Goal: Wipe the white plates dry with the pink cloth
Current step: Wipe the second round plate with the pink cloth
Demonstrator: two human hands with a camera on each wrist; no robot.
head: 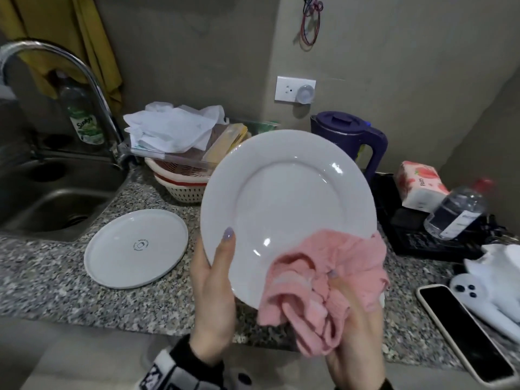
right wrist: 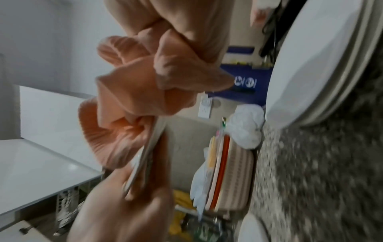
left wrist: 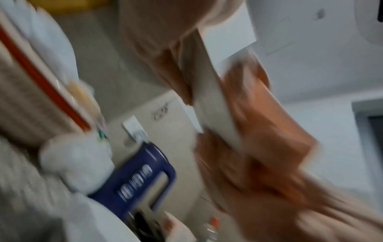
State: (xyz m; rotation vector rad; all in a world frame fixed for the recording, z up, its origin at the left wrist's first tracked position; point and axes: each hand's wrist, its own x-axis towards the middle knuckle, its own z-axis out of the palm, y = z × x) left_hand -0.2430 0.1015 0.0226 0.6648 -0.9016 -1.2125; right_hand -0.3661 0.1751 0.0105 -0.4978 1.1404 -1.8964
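Note:
I hold a large white plate (head: pixel 287 204) up over the counter, tilted with its face toward me. My left hand (head: pixel 222 266) grips its lower left rim, thumb on the front. My right hand (head: pixel 343 302) holds the bunched pink cloth (head: pixel 323 280) wrapped over the plate's lower right rim. The right wrist view has the plate (right wrist: pixel 145 160) edge-on with the cloth (right wrist: pixel 128 98) folded round it. The left wrist view is blurred and shows the plate edge (left wrist: pixel 209 91) and the cloth (left wrist: pixel 259 139). A second white plate (head: pixel 136 247) lies upside down on the granite counter (head: pixel 42 277) to the left.
A steel sink (head: pixel 42 198) and tap (head: pixel 56 63) are at the left. A basket (head: pixel 180 184) under white bags stands behind the plates. At the right are a purple kettle (head: pixel 351 142), a tissue pack (head: pixel 419 184), a water bottle (head: pixel 455 212) and a phone (head: pixel 464 333).

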